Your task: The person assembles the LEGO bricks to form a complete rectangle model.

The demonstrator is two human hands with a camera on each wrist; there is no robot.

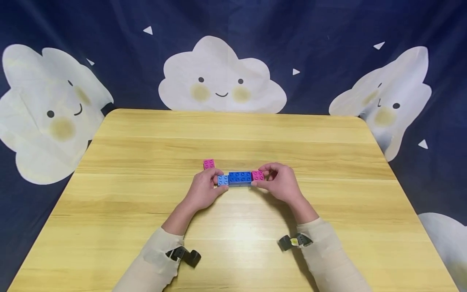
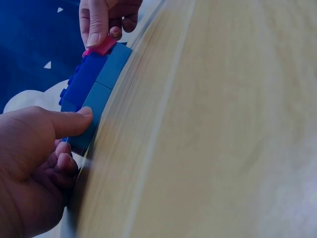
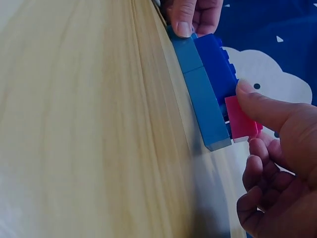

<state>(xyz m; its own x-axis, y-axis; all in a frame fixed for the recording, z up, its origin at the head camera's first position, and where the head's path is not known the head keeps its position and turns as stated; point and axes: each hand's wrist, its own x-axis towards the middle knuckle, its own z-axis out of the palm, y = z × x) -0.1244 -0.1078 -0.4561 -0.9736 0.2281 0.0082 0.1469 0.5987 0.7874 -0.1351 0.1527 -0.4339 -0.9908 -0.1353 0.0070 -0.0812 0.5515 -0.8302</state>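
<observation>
Two light blue bricks lie end to end as a bottom row (image 3: 203, 101), with a dark blue brick (image 1: 240, 177) on top across their joint. My left hand (image 1: 204, 188) grips the left end, its thumb along the light blue side (image 2: 96, 106) in the left wrist view. At the right end my right hand (image 1: 281, 181) pinches a pink brick (image 3: 241, 117) between thumb and fingers. This brick sits beside the dark blue one, over the row's end, with a narrow gap under it in the right wrist view. A second pink brick (image 1: 209, 163) lies just behind my left hand, partly covered by it.
Everything stands on a light wooden table (image 1: 233, 138). Behind its far edge hangs a dark blue cloth with cloud faces (image 1: 222, 77). Each sleeve carries a small black wrist camera (image 1: 184, 255).
</observation>
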